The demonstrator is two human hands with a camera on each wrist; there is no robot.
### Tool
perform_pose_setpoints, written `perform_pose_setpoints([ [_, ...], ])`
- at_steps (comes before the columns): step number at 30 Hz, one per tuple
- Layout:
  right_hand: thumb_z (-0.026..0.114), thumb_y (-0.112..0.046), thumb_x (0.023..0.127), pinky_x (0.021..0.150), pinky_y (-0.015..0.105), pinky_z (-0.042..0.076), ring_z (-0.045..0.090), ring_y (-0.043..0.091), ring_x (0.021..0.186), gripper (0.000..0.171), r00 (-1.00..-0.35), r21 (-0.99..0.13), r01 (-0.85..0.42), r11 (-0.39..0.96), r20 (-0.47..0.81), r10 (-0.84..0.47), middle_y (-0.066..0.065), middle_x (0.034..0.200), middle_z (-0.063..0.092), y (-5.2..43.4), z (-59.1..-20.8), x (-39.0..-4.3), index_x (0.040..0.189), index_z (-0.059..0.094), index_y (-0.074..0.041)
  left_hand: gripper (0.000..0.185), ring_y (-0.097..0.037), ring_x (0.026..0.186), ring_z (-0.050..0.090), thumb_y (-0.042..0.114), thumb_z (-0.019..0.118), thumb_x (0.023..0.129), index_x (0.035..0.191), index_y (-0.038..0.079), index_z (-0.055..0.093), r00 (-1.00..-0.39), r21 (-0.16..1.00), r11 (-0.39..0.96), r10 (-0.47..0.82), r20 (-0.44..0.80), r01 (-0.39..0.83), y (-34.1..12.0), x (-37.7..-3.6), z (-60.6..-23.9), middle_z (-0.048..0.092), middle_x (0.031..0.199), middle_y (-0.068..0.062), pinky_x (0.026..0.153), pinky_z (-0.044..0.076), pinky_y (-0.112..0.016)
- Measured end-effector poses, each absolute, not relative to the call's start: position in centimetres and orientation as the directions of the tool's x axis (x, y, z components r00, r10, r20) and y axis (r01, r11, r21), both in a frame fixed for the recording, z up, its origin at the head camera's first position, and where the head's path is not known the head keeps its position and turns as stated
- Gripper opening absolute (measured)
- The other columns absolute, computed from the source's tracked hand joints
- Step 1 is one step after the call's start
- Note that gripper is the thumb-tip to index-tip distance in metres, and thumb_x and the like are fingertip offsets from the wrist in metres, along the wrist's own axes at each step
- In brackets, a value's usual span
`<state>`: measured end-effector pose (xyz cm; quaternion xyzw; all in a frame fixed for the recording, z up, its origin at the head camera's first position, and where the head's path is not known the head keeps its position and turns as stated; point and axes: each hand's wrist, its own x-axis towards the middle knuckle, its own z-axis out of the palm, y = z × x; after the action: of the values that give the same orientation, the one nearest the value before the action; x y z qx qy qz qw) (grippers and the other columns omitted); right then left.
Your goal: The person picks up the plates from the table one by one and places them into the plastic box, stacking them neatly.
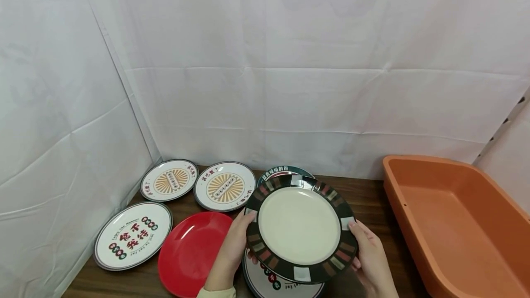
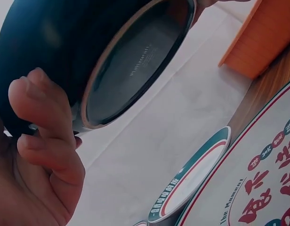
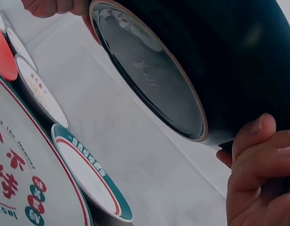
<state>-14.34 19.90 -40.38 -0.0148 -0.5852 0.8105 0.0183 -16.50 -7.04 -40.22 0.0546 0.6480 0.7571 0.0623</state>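
Note:
Between both hands a dark-rimmed plate with a cream centre and coloured blocks round its rim is held up, tilted toward the head camera. My left hand grips its left rim, thumb on top and fingers underneath. On the opposite side my right hand grips the rim the same way. Both wrist views show the plate's dark underside with a foot ring and small printing. Below it lies a white plate with red lettering, partly hidden. A green-rimmed plate shows behind it.
A red plate lies left of the hands. Farther left are a white plate with red characters and two plates with yellow sunbursts. An orange tub stands at the right. White cloth walls enclose the wooden table.

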Motion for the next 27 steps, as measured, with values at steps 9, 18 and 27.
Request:
perform_pose_setpoints([
  [9,0.044,-0.043,0.096,0.037,0.019,0.023,0.033,0.002,0.034,0.032,-0.993,-0.942,0.086,-0.324,-0.108,0.051,-0.008,0.050,0.048,20.9,-39.7,-14.3,0.081,0.062,-0.021,0.042,-0.016,0.076,0.054,0.035,0.034,0.101,0.119,0.000,0.049,-0.989,0.987,-0.158,0.146,-0.016,-0.039,-6.4,-16.3,-40.1,0.060,0.086,-0.007,0.070,0.044,-0.026],
  [18,0.039,-0.035,0.100,0.052,0.024,0.046,0.057,0.008,0.063,0.038,-0.995,-0.986,-0.070,0.149,0.080,0.058,-0.001,0.074,0.064,25.3,-37.1,-13.4,0.134,0.044,-0.020,0.045,-0.010,0.033,0.035,0.037,0.039,0.100,0.124,-0.001,0.043,-0.990,0.952,-0.304,0.138,0.018,-0.025,-6.9,-16.1,-40.0,0.055,0.060,-0.003,0.034,0.031,-0.017],
  [27,0.036,-0.045,0.098,0.083,0.059,0.032,0.039,0.049,0.110,0.062,-0.923,-0.523,0.264,0.810,0.108,0.370,0.027,0.121,0.051,32.3,-38.9,-12.9,0.138,0.037,0.002,0.040,-0.009,0.038,0.038,0.036,0.042,0.098,0.119,0.002,0.046,-0.999,0.939,-0.342,0.024,-0.037,-0.043,-8.2,-16.1,-39.6,0.054,0.059,0.000,0.034,0.027,-0.014],
])
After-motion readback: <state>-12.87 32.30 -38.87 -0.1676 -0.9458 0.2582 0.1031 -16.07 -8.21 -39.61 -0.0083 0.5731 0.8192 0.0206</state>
